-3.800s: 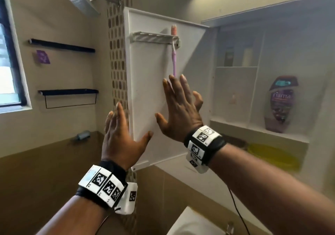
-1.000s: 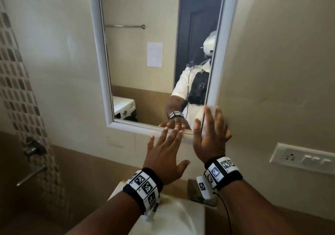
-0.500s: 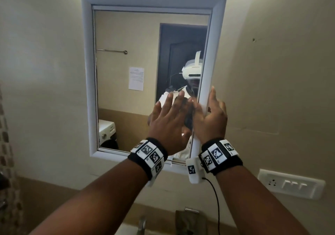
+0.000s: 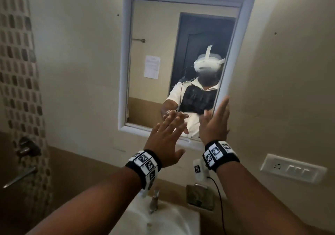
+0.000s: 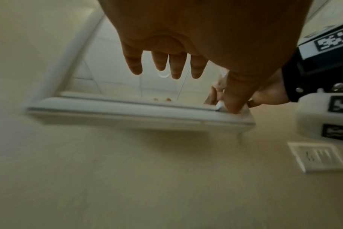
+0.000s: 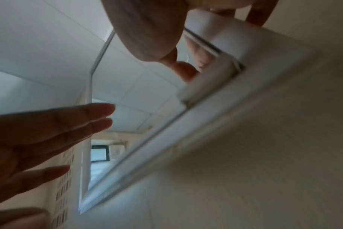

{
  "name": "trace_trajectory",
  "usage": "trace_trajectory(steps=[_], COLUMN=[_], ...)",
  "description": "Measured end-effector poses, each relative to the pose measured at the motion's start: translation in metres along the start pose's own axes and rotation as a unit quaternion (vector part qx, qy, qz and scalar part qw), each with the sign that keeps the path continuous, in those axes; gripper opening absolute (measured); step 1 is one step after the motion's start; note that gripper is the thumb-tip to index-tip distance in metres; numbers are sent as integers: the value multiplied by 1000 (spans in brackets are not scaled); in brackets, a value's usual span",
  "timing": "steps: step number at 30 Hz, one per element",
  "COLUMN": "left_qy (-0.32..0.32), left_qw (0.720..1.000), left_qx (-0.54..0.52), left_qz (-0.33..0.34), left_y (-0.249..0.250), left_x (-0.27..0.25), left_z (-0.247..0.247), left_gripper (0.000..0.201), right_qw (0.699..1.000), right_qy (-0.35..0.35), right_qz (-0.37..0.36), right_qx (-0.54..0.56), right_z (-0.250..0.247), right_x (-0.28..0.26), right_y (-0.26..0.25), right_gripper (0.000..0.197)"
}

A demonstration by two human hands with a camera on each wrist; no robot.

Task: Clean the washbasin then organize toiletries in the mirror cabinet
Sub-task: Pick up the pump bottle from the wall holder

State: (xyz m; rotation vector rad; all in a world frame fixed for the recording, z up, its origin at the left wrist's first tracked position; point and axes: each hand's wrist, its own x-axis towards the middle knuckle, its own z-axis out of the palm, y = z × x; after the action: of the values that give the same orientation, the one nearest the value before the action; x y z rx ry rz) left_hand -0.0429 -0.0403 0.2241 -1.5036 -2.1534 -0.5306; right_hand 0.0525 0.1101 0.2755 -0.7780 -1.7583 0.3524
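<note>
2 hands [image 4: 166, 140], 1 mirror cabinet [image 4: 125, 56]

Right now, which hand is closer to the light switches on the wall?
Right. The right hand is at the mirror's right frame edge, up and left of the switch plate; the left hand is farther left, before the glass.

Through the right wrist camera I am seeing my right hand [image 6: 147, 31] looming at the top, its fingertips [image 6: 184, 69] lying straight against the lower corner of the white-framed mirror cabinet door [image 6: 206, 86]. One finger is showing past the frame's outer edge at the top. My left hand [image 6: 35, 134] is reaching in from the left with fingers extended and slightly spread, near the glass; whether it is touching I cannot tell. The mirror glass [image 6: 127, 96] is reflecting a pale panelled ceiling and a small dark-framed window [image 6: 99, 153]. The beige wall [image 6: 264, 155] is filling the lower right, blurred.
</note>
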Motion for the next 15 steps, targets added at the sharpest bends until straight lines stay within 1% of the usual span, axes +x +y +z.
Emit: trace_trajectory(steps=[3, 5, 6, 8, 10, 13, 15], left_qy=[-74, -111, -131, -155, -160, -167, -174], left_qw=[996, 991, 987, 982, 978, 968, 961], left_qx=[25, 29, 28, 29, 33, 41, 44], left_qz=[-44, -71, -85, -108, -130, -183, -211], left_y=[-37, -61, -75, -101, -124, -162, -187], left_x=[-67, -108, -132, -174, -209, -269, -304], left_z=[20, 30, 32, 32, 30, 12, -2], left_gripper=[95, 96, 97, 97, 97, 98, 98], right_qw=[996, 990, 987, 980, 970, 950, 936], right_qy=[-51, -85, -104, -150, -204, -290, -333], right_qz=[43, 59, 51, 1, -41, -58, -74], right_qx=[-62, -97, -113, -127, -122, -101, -87], right_z=[21, 35, 43, 62, 80, 115, 133], right_x=[-67, -116, -146, -199, -243, -308, -340], right_y=[10, 9, 2, -18, -43, -93, -120], right_gripper=[104, 109, 109, 104, 101, 102, 104])
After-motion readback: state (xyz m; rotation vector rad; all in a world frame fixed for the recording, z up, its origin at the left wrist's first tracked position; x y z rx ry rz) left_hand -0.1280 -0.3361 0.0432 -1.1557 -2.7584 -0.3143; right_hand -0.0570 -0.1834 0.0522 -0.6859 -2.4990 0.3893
